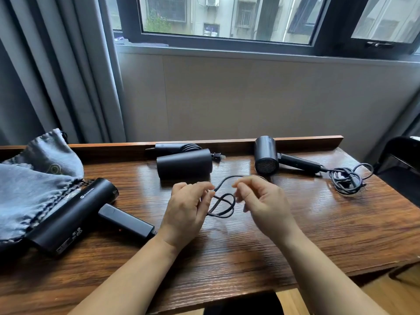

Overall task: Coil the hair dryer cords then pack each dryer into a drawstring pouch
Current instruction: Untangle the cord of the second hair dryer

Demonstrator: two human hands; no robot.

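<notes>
A thin black cord (223,204) is pinched in loops by the left hand (186,210) and fed by the curled right hand (261,201) above the brown wooden worktop (250,246). One black dryer (185,164) appears coiled; none is seen packed in the grey drawstring pouch (34,178).

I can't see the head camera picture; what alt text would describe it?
Two bare hands, the left hand and right hand, hold a looped black cord above a wooden table. Three black hair dryers lie around, one beside grey drawstring pouches at the left.
</notes>
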